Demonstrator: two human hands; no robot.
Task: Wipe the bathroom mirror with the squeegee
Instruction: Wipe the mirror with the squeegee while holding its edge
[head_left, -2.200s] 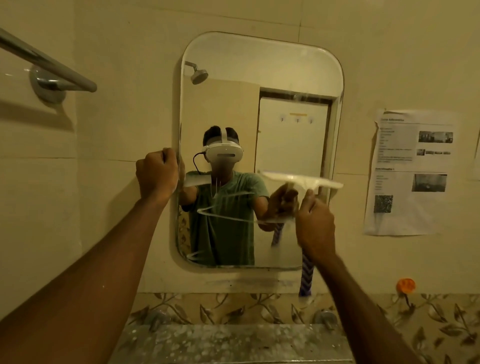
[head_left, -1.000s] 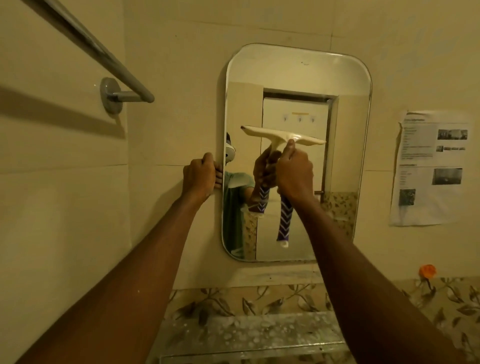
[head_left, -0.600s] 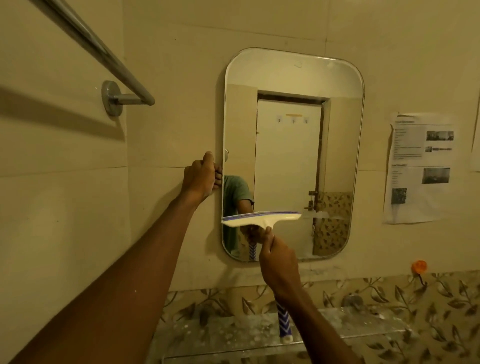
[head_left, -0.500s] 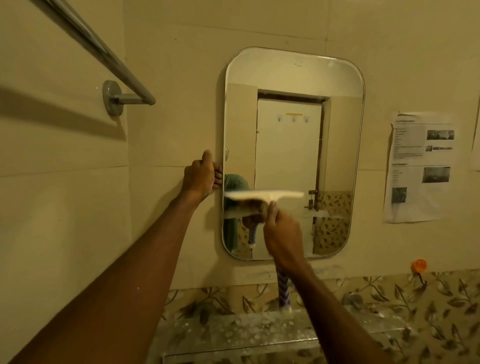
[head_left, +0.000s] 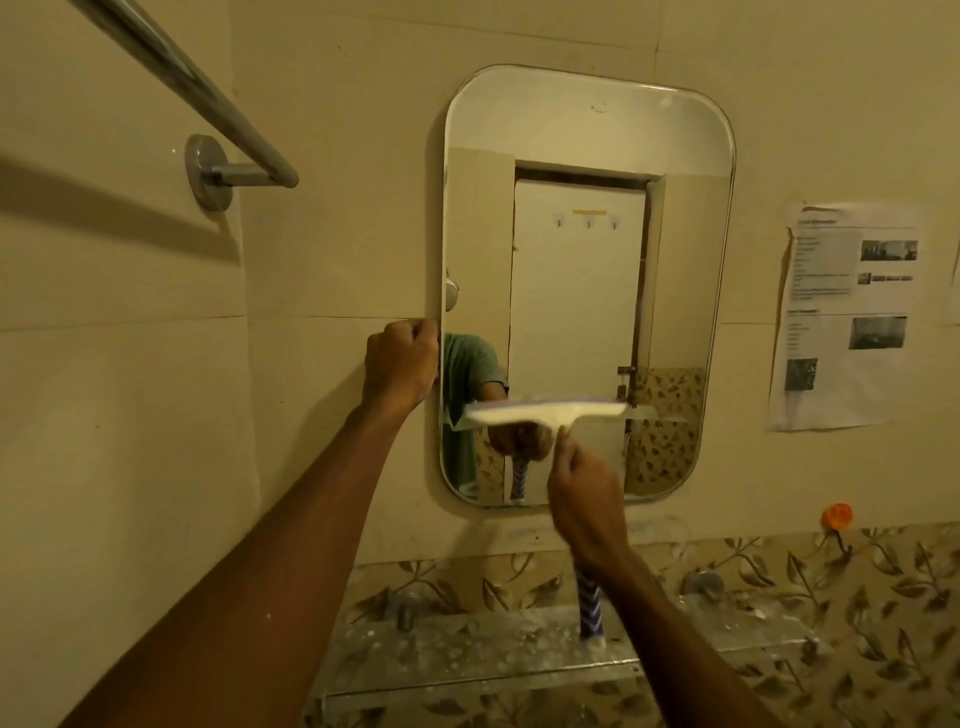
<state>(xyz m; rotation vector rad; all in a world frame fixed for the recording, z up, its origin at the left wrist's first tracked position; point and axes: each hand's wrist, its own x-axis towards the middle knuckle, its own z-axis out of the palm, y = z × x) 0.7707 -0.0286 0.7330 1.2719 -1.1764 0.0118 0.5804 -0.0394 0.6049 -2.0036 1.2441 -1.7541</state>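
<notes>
A tall mirror (head_left: 587, 156) with rounded corners hangs on the cream tiled wall. My right hand (head_left: 584, 499) grips the squeegee (head_left: 545, 413) by its blue-and-white patterned handle, whose end sticks out below my wrist. The white blade lies level against the lower part of the glass, left of centre. My left hand (head_left: 400, 366) is closed on the mirror's left edge at mid height. The glass reflects a white door, a green sleeve and my hand on the squeegee.
A chrome towel rail (head_left: 218, 119) juts out from the wall at upper left. A printed paper sheet (head_left: 847, 317) is stuck on the wall to the right. Below the mirror a spotted glass shelf (head_left: 467, 649) projects outward, with an orange hook (head_left: 837, 517) at right.
In the last second the squeegee came down from the mirror's upper middle to its lower left, rose a little, and is now slightly lower and further right. My left hand stayed on the edge.
</notes>
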